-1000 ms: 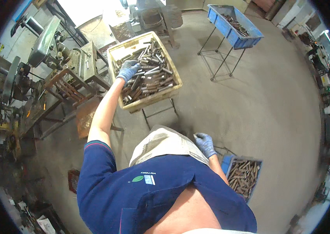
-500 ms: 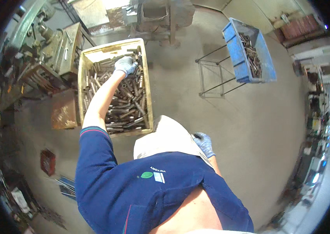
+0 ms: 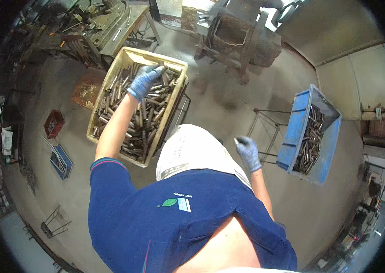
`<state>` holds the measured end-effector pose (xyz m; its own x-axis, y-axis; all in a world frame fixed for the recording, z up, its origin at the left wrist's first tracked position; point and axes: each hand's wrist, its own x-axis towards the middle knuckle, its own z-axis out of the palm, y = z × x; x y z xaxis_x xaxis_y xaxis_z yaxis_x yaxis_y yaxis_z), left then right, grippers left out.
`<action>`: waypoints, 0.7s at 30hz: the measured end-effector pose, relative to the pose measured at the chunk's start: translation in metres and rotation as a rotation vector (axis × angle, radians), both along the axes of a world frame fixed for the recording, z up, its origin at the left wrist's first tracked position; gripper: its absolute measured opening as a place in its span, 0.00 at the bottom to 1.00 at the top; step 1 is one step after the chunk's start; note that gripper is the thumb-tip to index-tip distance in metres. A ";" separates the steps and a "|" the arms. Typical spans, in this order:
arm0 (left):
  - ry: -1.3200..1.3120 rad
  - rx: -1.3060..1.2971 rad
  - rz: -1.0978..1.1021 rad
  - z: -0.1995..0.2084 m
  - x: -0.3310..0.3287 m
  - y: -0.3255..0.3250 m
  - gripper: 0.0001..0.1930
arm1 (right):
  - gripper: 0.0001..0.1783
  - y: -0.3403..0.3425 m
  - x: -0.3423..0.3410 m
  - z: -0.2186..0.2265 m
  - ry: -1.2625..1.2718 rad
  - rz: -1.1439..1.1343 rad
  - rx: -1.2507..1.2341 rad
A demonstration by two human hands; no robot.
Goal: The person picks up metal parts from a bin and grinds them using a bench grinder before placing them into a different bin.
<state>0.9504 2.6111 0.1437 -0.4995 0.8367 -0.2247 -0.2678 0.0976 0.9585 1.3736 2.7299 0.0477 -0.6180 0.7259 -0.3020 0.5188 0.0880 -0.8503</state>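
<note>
A pale yellow plastic crate (image 3: 93, 113) to the left holds many short dark metal tubes (image 3: 144, 116), lying in a jumbled heap. My left hand (image 3: 142, 82), in a blue-grey knit glove, is over the far part of this heap. Its fingers are bent together by the tubes, and what they grip is hidden. My right hand (image 3: 249, 154) wears a similar glove and hangs right of my white apron (image 3: 188, 148). Those fingers are curled; a small pale tip shows at them, too small to name.
A blue crate (image 3: 290, 132) of similar metal tubes rests on a thin metal stand (image 3: 263, 132) at right. Beyond are a workbench (image 3: 122, 32) and a rusty machine (image 3: 231, 34). A red bin (image 3: 54, 123) and a blue tray (image 3: 61, 161) are on the left floor.
The view has turned right, so the blue crate appears lower and the yellow crate tilted. My left hand stays over the tubes; my right hand has come out farther from the apron.
</note>
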 end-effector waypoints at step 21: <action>-0.337 0.140 -0.543 0.022 0.039 0.258 0.30 | 0.12 0.229 -0.208 0.148 0.555 0.274 0.462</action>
